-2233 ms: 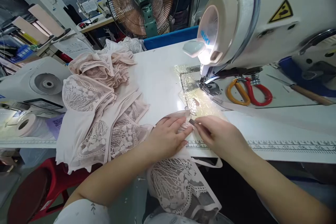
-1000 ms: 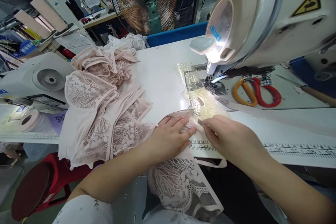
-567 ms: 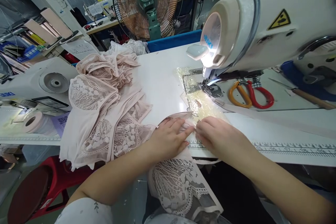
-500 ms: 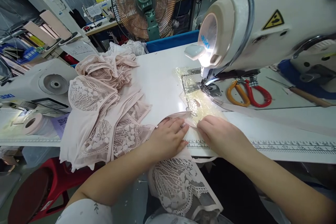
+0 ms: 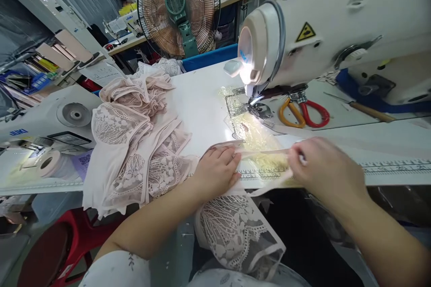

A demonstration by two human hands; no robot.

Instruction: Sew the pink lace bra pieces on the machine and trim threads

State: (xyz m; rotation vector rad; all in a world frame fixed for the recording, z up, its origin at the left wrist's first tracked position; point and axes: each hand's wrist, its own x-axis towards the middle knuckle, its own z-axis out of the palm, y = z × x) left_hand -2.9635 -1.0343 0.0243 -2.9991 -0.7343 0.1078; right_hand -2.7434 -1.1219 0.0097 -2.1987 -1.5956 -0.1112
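The left hand [image 5: 217, 168] lies palm down near the front edge of the surface [image 5: 198, 98], open but with its fingers close together and slightly bent, pressing pale pink fabric flat rather than gripping it. The right hand [image 5: 326, 168], off to its right along the same edge, is closed into a loose fist on a pale pink strap [image 5: 266, 152] (whether anything else sits inside the curled fingers, I cannot tell). The strap runs nearly straight between the two hands, and a second strand slants from the right fist down to the front edge. The lace garment [image 5: 237, 228] reaches from under the left hand over that edge, its patterned cup and sheer panel hanging below. Beneath the strap, a yellowish translucent sheet [image 5: 251, 125] stretches from the needle area of the sewing machine [image 5: 323, 22] toward the front edge, where a printed ruler scale [image 5: 390, 167] runs. Scissors with orange and red handles [image 5: 316, 116] lie beside the machine's needle area, a wooden-handled tool [image 5: 372, 111] farther right. A pile of similar lace pieces [image 5: 121, 123] covers the left part, from near the blue panel [image 5: 208, 57] at the back edge to over the front edge.
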